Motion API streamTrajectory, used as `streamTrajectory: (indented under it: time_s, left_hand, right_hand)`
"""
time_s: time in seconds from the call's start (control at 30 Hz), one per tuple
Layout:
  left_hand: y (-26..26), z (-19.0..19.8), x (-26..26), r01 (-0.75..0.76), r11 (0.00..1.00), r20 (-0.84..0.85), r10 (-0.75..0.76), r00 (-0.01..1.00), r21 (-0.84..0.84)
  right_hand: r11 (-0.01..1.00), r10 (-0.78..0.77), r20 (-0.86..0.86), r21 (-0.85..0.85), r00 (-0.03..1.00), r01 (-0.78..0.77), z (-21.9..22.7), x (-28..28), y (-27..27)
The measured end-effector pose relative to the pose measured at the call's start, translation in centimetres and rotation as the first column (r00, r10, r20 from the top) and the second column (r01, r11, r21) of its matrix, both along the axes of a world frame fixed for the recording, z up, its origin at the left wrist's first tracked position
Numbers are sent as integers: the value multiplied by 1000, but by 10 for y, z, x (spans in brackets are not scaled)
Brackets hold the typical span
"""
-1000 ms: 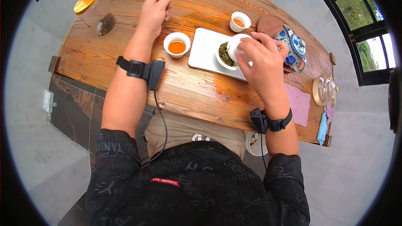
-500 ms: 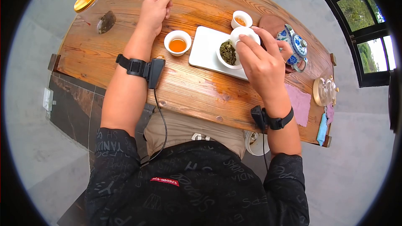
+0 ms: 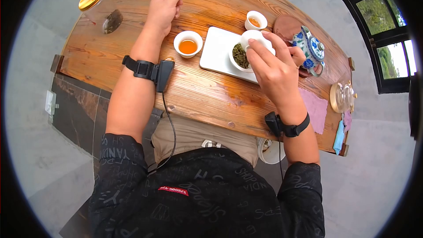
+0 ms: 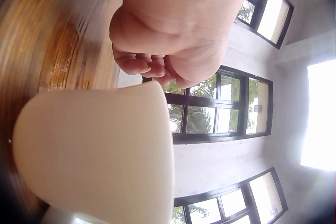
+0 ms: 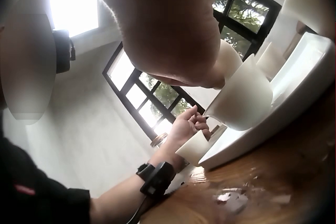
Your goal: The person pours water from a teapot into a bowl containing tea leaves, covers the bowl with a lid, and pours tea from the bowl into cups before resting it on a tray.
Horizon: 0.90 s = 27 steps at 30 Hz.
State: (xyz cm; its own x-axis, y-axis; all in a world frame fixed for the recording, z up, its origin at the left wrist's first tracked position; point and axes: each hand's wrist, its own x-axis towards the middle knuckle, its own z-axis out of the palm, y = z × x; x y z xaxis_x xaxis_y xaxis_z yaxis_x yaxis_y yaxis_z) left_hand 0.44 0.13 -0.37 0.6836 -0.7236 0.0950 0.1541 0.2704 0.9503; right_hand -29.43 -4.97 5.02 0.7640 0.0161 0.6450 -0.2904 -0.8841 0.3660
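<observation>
From the head camera, the right hand (image 3: 275,68) pinches a white lid (image 3: 254,37) by its top and holds it tilted just over the far rim of the leaf-filled bowl (image 3: 240,57), which sits on the white tray (image 3: 216,53) on the wooden bench (image 3: 207,101). The bowl lies directly under and slightly nearer than the lid, so the right hand is by far the closer one; the left hand (image 3: 164,9) rests as a loose fist well apart, beyond the cup of tea (image 3: 188,44). In the left wrist view, the left hand (image 4: 168,50) has its fingers curled on nothing, with the cup (image 4: 100,150) close below. In the right wrist view, the bowl (image 5: 241,100) stands on the tray (image 5: 294,87) beneath the right hand (image 5: 173,29); its grip is hidden here.
</observation>
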Motion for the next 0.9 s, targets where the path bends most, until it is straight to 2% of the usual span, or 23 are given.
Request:
streamTrajectory:
  time_s: [0.2,0.4,0.47,0.7,0.77,0.8,0.87,0.9]
  left_hand:
    - [0,-2,0,15,1000,16,-15,1000,-1]
    - [-1,-2,1,11,1000,17,-11,1000,0]
    - [-1,-3,2,11,1000,13,-11,1000,-3]
    - [-1,-3,2,17,1000,6,-17,1000,-1]
    - [-1,-3,2,14,1000,9,-14,1000,-1]
    - [-1,-3,2,13,1000,9,-13,1000,0]
    - [-1,-3,2,14,1000,9,-14,1000,2]
    - [-1,-3,2,12,1000,6,-12,1000,6]
  right_hand:
    - [1000,-23,56,-6,998,23,1,-2,-1]
    - [1000,13,-26,-9,1000,-13,-2,0,3]
    - [1000,11,49,10,999,-12,-2,1,1]
    - [999,-19,113,49,993,14,5,-5,-1]
    - [968,-62,121,249,991,30,11,-6,3]
    - [968,-62,121,249,991,30,11,-5,2]
    - [911,-56,87,413,995,16,10,-3,1]
    - [911,-59,88,412,994,18,8,-2,-1]
